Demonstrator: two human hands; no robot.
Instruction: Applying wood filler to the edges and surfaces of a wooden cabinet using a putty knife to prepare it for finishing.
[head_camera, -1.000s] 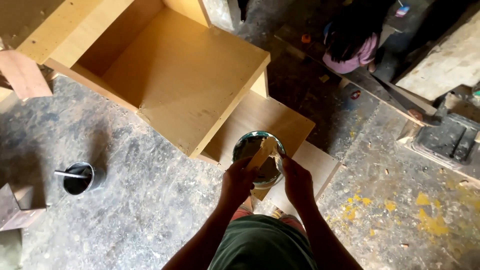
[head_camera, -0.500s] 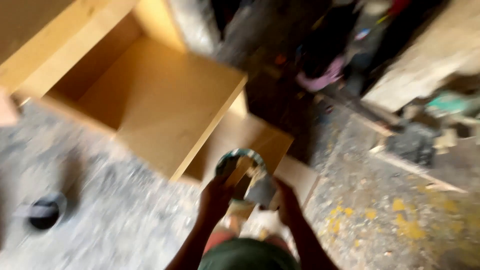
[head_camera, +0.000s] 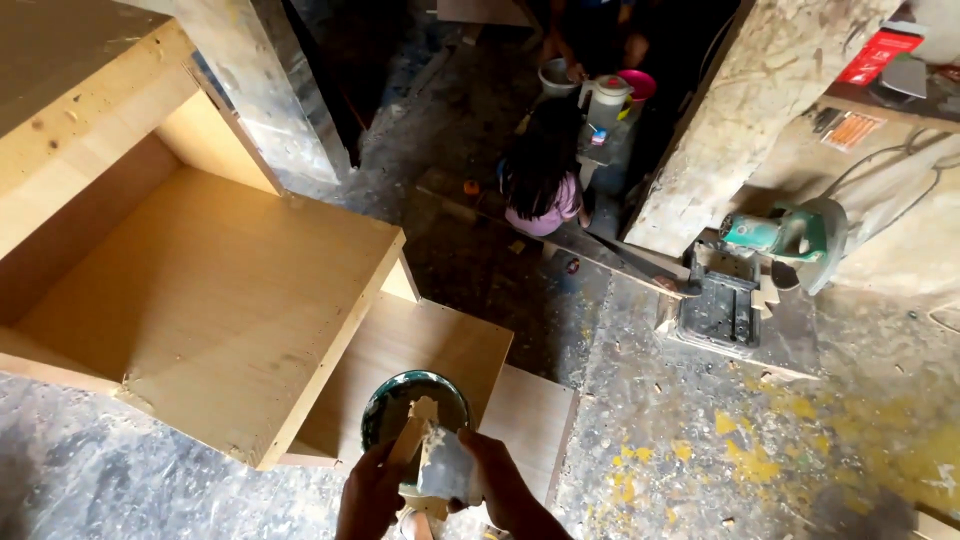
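Left hand (head_camera: 368, 495) gripping a wooden stick (head_camera: 412, 432) over a round green-rimmed tin (head_camera: 384, 403); right hand (head_camera: 500, 485) holding a smeared flat blade (head_camera: 446, 466), probably a putty knife. Beside them, an open wooden cabinet (head_camera: 210, 300) on dusty floor (head_camera: 700, 440).

I'm looking at a woodworking shop. Left of the hands lies an unfinished plywood cabinet (head_camera: 200, 290). Far to their right, a green circular saw (head_camera: 785, 235) on a paint-spattered floor (head_camera: 760, 440).

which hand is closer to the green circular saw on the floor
Right. The right hand, holding a putty-smeared scraper, is on the side of the circular saw; the left hand is farther, beside the round tin.
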